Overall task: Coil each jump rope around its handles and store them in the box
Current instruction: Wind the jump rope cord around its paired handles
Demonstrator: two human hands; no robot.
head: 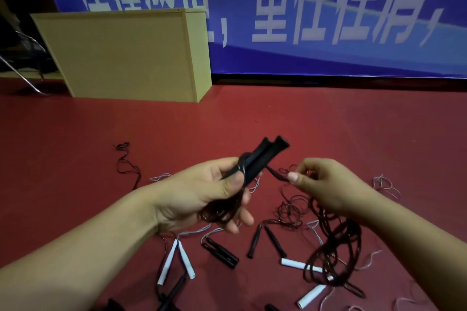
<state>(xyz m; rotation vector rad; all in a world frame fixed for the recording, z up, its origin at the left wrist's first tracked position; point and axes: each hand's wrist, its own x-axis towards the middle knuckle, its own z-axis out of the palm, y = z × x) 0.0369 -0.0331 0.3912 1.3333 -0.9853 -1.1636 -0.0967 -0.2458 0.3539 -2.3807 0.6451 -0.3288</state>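
My left hand (202, 197) grips a pair of black jump-rope handles (265, 156) held side by side, their ends pointing up and right. A dark rope runs from them to my right hand (326, 187), which pinches it between thumb and fingers. The rest of this rope hangs in loose dark loops (333, 255) below my right wrist. On the red floor (353, 129) beneath lie more ropes: white handles (171, 260), black handles (219, 252), another black pair (265, 237) and more white handles (300, 265). No box for storing them can be told for sure.
A tan wooden cabinet (126, 55) stands on the floor at the back left. A blue banner (328, 20) with large white characters covers the wall. Metal chair legs (22, 70) show at the far left. Thin tangled cords (126, 164) lie scattered across the floor.
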